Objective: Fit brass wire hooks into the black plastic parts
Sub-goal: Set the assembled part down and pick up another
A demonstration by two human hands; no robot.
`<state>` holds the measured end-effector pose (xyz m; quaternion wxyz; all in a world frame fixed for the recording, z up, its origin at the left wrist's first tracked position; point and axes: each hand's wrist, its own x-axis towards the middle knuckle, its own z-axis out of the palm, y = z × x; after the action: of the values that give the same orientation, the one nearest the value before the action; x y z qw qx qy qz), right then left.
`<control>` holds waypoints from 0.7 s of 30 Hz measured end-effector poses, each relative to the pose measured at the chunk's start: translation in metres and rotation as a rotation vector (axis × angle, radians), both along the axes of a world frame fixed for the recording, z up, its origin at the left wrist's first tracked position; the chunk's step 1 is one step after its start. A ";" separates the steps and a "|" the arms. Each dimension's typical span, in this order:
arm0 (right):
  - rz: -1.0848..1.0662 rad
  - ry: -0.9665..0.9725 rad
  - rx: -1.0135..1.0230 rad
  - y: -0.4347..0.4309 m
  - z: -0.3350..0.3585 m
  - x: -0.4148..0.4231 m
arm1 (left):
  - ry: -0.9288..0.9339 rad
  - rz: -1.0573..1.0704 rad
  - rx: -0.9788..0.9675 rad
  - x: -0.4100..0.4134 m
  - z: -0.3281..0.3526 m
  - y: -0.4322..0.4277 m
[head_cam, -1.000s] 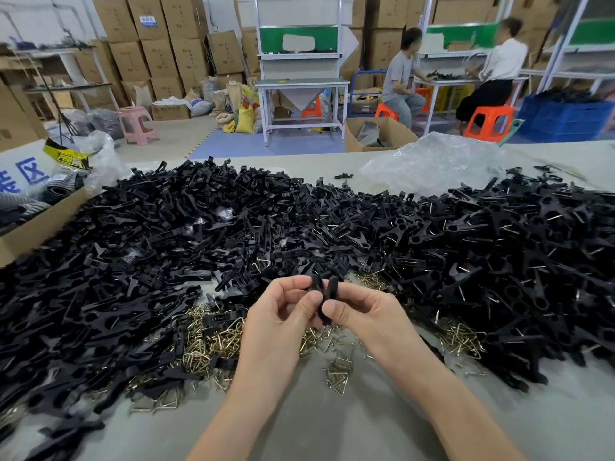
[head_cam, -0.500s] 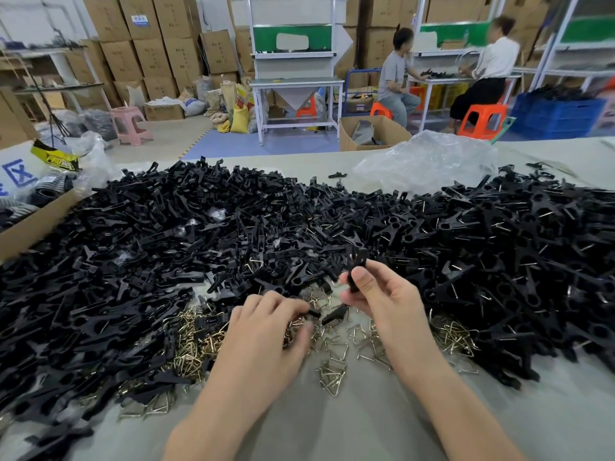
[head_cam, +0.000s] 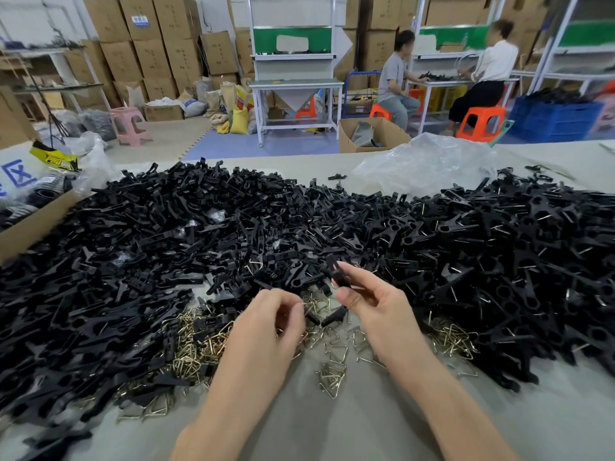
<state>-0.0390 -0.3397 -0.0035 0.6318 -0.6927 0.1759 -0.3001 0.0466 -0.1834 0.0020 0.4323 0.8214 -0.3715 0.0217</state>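
Right hand (head_cam: 369, 302) pinches a black plastic part (head_cam: 338, 277). Left hand (head_cam: 269, 324) pinches a brass wire hook (head_cam: 307, 302), just apart from it. Loose hooks (head_cam: 332, 377) at 6 o'clock, bare table (head_cam: 349, 427) beyond them. Parts heap (head_cam: 166, 244) rings 9 to 3. Blue character 区 on white sheet (head_cam: 18, 174), 10 o'clock.

Bright, even light; soft shadows on the desk (head_cam: 332, 427). Edges bend at 9 and 3 o'clock; black parts (head_cam: 50, 442) at 7 o'clock are blurred.
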 end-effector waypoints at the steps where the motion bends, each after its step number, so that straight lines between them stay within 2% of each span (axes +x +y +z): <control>1: 0.000 -0.004 -0.025 0.001 0.000 0.000 | 0.137 0.032 -0.092 0.000 0.002 -0.001; 5: 0.028 -0.013 -0.091 0.007 -0.001 -0.001 | 0.581 0.061 -0.385 -0.003 0.010 -0.006; 8: 0.025 -0.024 -0.151 0.009 -0.001 -0.002 | 0.773 0.011 -0.520 -0.004 0.011 -0.009; 11: 0.023 -0.035 -0.197 0.009 -0.001 -0.003 | 0.822 0.000 -0.589 -0.004 0.011 -0.009; 21: 0.017 -0.011 -0.372 0.009 -0.007 -0.003 | 0.886 0.024 -0.585 -0.007 0.010 -0.013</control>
<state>-0.0417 -0.3306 -0.0101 0.4965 -0.7973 0.1080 -0.3259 0.0396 -0.1966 0.0121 0.7585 0.6012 -0.1223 -0.2197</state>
